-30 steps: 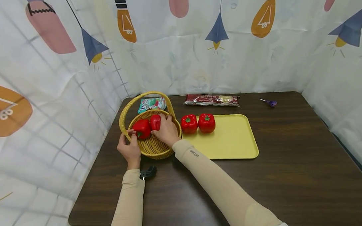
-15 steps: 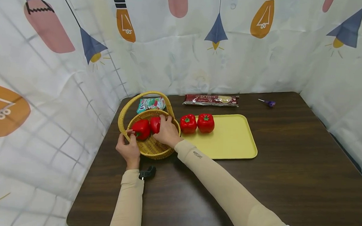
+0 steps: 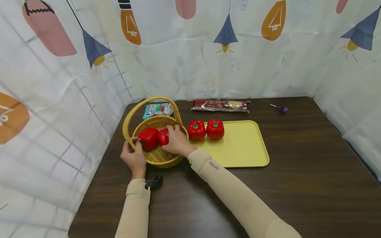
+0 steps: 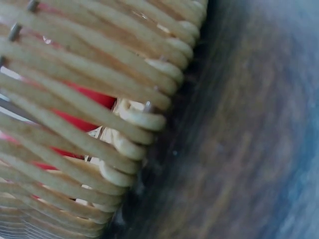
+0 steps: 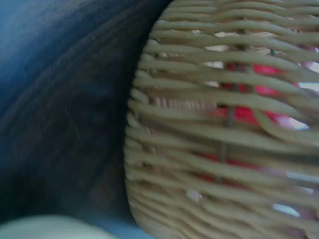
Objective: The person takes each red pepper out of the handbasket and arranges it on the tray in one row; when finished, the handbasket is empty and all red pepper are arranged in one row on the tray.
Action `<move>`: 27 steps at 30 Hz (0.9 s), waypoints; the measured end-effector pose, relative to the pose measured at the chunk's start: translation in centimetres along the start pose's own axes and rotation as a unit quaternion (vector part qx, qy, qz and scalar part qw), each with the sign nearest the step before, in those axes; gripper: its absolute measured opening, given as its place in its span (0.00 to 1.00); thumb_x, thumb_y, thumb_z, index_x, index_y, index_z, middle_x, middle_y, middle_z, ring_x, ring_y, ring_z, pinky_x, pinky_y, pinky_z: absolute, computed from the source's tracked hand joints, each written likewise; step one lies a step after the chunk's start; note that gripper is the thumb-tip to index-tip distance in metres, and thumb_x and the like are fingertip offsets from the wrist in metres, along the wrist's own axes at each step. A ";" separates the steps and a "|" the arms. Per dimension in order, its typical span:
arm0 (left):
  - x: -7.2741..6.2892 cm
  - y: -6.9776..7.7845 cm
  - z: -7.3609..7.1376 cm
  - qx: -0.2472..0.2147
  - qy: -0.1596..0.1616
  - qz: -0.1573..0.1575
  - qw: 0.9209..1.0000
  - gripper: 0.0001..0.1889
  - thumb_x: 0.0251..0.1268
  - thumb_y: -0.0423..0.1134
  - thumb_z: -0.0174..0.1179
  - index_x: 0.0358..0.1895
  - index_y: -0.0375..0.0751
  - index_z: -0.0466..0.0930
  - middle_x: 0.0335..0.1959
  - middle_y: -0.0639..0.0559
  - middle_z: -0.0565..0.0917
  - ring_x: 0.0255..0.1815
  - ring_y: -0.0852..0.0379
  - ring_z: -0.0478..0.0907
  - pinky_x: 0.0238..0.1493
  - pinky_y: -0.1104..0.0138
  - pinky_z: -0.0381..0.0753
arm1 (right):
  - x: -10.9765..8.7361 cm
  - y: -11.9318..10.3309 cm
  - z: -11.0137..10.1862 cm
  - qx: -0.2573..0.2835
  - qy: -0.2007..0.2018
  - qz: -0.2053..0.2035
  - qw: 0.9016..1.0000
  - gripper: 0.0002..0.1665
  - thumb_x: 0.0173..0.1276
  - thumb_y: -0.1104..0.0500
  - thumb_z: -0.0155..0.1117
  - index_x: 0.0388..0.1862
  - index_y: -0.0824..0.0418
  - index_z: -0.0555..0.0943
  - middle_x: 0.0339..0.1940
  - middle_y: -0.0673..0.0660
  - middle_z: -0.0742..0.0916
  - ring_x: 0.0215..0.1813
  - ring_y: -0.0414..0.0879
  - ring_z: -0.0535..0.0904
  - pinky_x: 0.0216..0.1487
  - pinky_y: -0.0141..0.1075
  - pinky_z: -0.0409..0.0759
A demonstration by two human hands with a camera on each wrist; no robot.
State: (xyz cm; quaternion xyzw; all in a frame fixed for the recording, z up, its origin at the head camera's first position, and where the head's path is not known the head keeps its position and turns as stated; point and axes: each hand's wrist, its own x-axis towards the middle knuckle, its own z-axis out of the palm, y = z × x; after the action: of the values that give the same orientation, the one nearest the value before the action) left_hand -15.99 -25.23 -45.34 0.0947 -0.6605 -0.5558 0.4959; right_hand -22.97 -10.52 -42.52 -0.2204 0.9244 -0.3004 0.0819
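Note:
A yellow wicker basket (image 3: 162, 162) with a tall arched handle stands at the left of the table, with two red bell peppers inside. My left hand (image 3: 134, 161) grips its left rim at the foot of the handle, fingertips close to the left bell pepper (image 3: 148, 138). Reaching over the right rim, my right hand (image 3: 178, 142) holds the other bell pepper (image 3: 163, 137), which lies against the first and is partly covered by the fingers. Both wrist views show the woven basket wall (image 4: 75, 64) close up, with red peppers behind the gaps; neither shows the fingers.
Right of the basket, a yellow tray (image 3: 240, 145) bears two more bell peppers (image 3: 215, 129) at its left end. A spaghetti packet (image 3: 220, 105) and a lollipop (image 3: 283, 109) lie along the back. Behind the basket is a green candy bag (image 3: 157, 110). Curtains border the table (image 3: 317, 179).
My right hand and the bell pepper it holds have shifted slightly toward me inside the basket. The left pepper has tipped a little. My left hand keeps its place on the rim.

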 end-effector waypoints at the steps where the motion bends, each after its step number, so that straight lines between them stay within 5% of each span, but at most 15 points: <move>1: 0.0 0.0 0.0 0.001 0.001 -0.001 1.000 0.08 0.61 0.22 0.54 0.39 0.21 0.81 0.33 0.29 0.82 0.38 0.52 0.79 0.49 0.71 0.74 | 0.0 0.0 0.2 0.001 0.009 0.003 1.000 0.51 0.54 0.42 0.75 0.71 0.56 0.62 0.61 0.61 0.71 0.50 0.52 0.78 0.53 0.43 0.79; 10: -0.1 -0.1 0.3 -0.002 -0.001 -0.009 1.000 0.08 0.61 0.23 0.54 0.39 0.22 0.81 0.35 0.30 0.83 0.38 0.55 0.80 0.50 0.70 0.74 | 0.1 -0.1 0.9 0.001 0.073 0.024 0.997 0.48 0.52 0.39 0.75 0.65 0.57 0.66 0.55 0.59 0.74 0.45 0.50 0.78 0.48 0.42 0.81; 27: 0.0 -0.2 0.2 -0.009 0.004 -0.014 1.000 0.08 0.61 0.22 0.53 0.39 0.21 0.81 0.34 0.28 0.82 0.38 0.52 0.80 0.51 0.70 0.74 | -2.3 0.2 -1.0 0.159 0.068 -0.028 0.984 0.42 0.55 0.50 0.75 0.66 0.57 0.66 0.59 0.54 0.77 0.55 0.47 0.74 0.49 0.40 0.81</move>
State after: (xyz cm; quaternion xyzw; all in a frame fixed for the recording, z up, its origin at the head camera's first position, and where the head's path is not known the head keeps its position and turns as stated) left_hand -16.20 -25.20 -45.49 0.1012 -0.6518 -0.5683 0.4920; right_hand -21.32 -8.82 -41.81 -0.2090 0.8616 -0.4604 0.0441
